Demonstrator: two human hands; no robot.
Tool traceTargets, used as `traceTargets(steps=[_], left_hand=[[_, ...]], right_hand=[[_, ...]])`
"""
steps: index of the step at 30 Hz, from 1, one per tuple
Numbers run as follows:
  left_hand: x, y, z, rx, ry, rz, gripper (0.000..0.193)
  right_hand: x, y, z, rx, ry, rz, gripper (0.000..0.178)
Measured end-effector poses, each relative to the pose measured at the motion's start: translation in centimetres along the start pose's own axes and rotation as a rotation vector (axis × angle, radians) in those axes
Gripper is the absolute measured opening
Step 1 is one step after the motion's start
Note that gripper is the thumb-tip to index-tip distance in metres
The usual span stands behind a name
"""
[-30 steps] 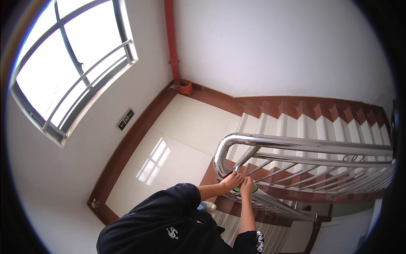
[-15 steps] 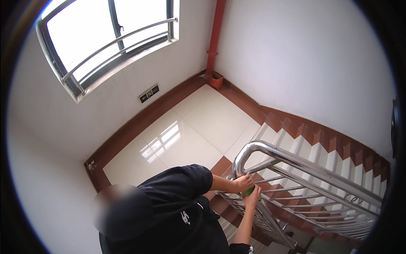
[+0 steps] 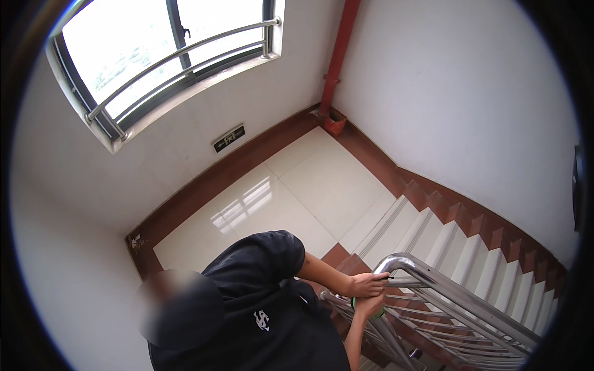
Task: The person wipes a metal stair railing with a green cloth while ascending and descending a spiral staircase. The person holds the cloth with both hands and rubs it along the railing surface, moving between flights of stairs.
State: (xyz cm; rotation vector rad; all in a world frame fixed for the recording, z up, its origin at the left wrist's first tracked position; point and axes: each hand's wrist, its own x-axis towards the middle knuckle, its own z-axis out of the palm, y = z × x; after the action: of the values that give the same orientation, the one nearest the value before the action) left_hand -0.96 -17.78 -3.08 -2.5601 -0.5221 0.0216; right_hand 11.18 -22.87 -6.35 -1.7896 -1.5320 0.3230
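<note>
My left hand (image 3: 367,285) is at the bent end of the shiny steel handrail (image 3: 399,261). Its fingers are closed, and a small, thin dark thing (image 3: 389,277) sticks out past the fingertips, too small to name. Just below, my right hand (image 3: 370,304) is closed around a green thing (image 3: 378,315); only parts of its edge show on both sides of the hand, so its full shape is hidden. The two hands are close together, above the stair railing bars (image 3: 396,337).
Steps (image 3: 445,238) with red-brown edging descend at the right beside the railing. A pale tiled landing (image 3: 303,191) lies ahead, with a red pipe (image 3: 340,55) in its corner. On the left wall are a barred window (image 3: 154,55) and an exit sign (image 3: 228,138).
The handrail end and stairs have shifted down and right in view. My left hand has moved from the green thing to the rail end; the green thing is now mostly covered by my right hand.
</note>
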Motion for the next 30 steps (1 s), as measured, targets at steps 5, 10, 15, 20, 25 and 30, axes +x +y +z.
traceTargets(steps=[5,10,15,20,25,30], left_hand=[[1.7,-2.8,4.0,-0.177,0.253,0.141,0.03],[4.6,-5.4,6.6,-0.499,0.464,0.286,0.012],[6.0,-7.9,5.6,-0.417,0.604,0.441,0.02],[4.9,-12.2,4.2,-0.269,0.572,0.677,0.024],[7.5,-15.1,3.8,0.06,0.618,0.906,0.035],[10.0,-15.9,3.9,0.132,0.706,1.154,0.039]], right_hand=[[0.8,-5.7,-0.7,-0.158,-0.032,0.22,0.06],[2.6,-7.5,-1.2,-0.361,-0.144,0.382,0.062],[3.8,-8.4,-1.3,-0.417,-0.136,0.553,0.061],[3.3,-9.9,0.2,-0.423,-0.078,0.612,0.055],[4.2,-10.6,2.4,-0.314,0.105,0.595,0.045],[4.6,-11.8,4.7,-0.317,0.266,0.768,0.05]])
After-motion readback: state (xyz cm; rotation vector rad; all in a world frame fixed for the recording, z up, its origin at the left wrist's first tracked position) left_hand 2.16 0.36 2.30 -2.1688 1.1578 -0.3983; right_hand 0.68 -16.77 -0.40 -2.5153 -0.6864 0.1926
